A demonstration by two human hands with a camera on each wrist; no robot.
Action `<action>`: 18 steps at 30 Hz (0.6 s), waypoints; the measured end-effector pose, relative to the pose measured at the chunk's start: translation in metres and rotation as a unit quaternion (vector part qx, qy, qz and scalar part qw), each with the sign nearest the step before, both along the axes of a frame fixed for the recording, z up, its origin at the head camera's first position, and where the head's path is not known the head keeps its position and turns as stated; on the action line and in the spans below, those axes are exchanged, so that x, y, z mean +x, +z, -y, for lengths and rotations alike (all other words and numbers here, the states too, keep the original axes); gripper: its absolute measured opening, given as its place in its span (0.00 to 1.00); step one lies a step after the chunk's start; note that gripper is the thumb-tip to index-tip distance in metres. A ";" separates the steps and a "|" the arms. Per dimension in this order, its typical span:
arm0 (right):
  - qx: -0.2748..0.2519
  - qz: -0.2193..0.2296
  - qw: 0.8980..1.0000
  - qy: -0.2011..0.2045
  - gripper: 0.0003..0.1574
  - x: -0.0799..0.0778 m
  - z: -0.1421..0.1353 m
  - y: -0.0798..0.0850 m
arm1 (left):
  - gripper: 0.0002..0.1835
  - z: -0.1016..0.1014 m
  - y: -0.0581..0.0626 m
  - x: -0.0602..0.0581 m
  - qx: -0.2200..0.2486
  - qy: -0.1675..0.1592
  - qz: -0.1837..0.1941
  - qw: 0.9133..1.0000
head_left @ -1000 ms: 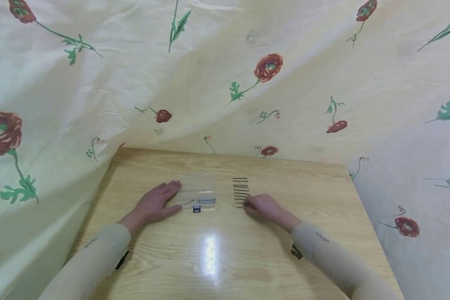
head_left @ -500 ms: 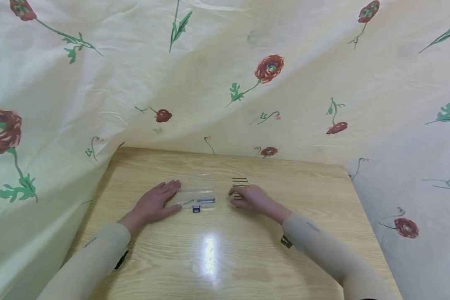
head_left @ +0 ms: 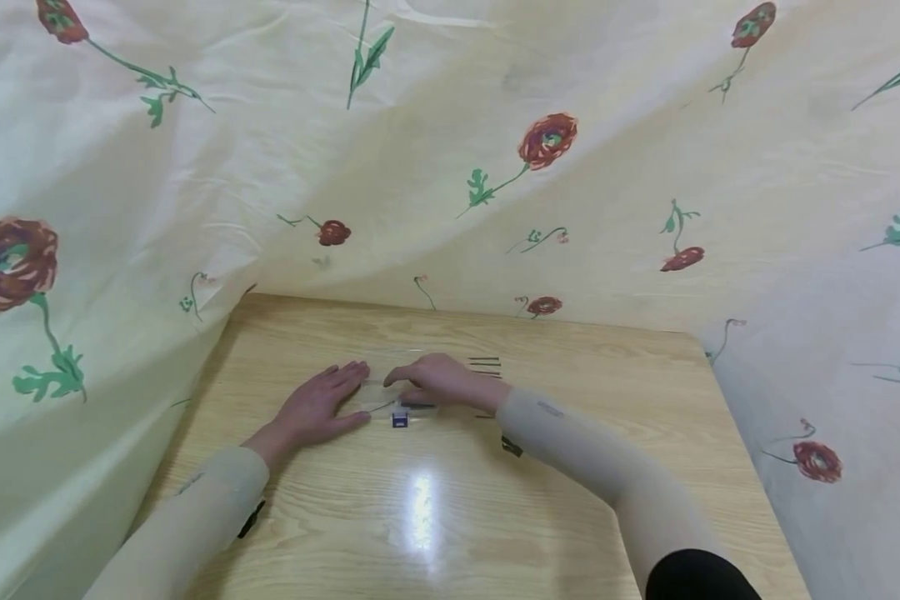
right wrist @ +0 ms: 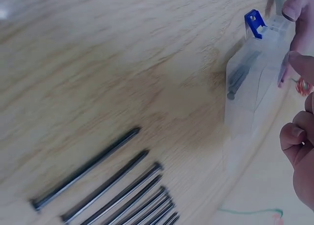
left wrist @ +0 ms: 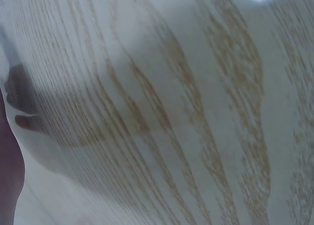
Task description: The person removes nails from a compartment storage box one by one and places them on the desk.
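A clear plastic box (right wrist: 245,122) with a blue latch (right wrist: 254,23) lies on the table. Several nails (right wrist: 240,75) are bunched inside it, and one thin nail (head_left: 382,407) shows near my left thumb. My left hand (head_left: 322,404) rests palm down at the box's left side, fingers straight. Over the box is my right hand (head_left: 442,379), its index finger and thumb apart and no nail visible between them. A row of dark nails (right wrist: 88,168) lies right of the box, partly covered by my right wrist in the head view. In the left wrist view my hand is mostly cut off.
The light wooden table (head_left: 307,517) reflects a bright lamp spot (head_left: 422,508). A cream cloth (head_left: 435,208) with red flowers hangs behind the table and on both sides.
My right hand has moved from the lower end of the nail row, up along it, then left over the box. A nail lies at the row's lower end. My left hand stays put.
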State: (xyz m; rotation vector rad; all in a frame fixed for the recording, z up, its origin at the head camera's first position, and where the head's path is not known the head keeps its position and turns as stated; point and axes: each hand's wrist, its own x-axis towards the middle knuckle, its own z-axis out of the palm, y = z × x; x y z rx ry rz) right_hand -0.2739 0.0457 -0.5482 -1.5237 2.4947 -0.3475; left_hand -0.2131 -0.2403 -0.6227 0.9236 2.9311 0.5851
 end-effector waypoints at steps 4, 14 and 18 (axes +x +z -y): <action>0.018 -0.001 0.999 0.028 0.21 -0.004 0.011 -0.006 | 0.48 -0.001 -0.001 -0.001 0.004 -0.001 -0.007 1.000; 0.083 0.010 0.995 0.062 0.17 -0.004 0.033 -0.005 | 0.49 0.001 -0.003 -0.002 0.001 -0.005 -0.009 1.000; 0.109 -0.018 0.990 0.089 0.17 -0.002 0.042 -0.004 | 0.48 0.001 -0.001 -0.001 0.005 -0.008 -0.009 1.000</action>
